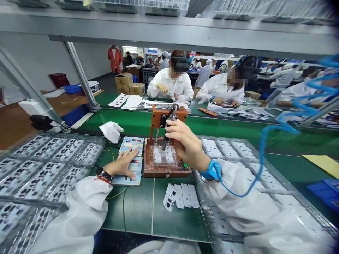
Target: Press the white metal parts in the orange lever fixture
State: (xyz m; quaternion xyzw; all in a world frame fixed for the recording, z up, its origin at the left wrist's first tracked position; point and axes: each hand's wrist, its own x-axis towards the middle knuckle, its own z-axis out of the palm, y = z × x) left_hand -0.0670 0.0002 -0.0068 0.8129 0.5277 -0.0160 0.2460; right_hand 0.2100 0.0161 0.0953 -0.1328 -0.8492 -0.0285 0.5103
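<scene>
At the centre of the frame, the right hand (pixel 189 144) curls its fingers around the metal lever (pixel 173 111) of an orange-brown press (pixel 157 117), grasping it above a clear fixture (pixel 159 157). Just left of centre, the left hand (pixel 123 163) lies flat with spread fingers, its grip released, across two blue meter boxes (pixel 136 175). Below centre, loose white plates (pixel 187 196) lie on the green mat (pixel 137 210), between a left-side tray (pixel 39 203) and a right-side tray (pixel 267 165)

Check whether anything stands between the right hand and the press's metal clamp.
Nothing visible does: the right hand is at the metal clamp of the orange-brown press, its fingers overlapping the clamp in view. The thumb is hidden.
</scene>
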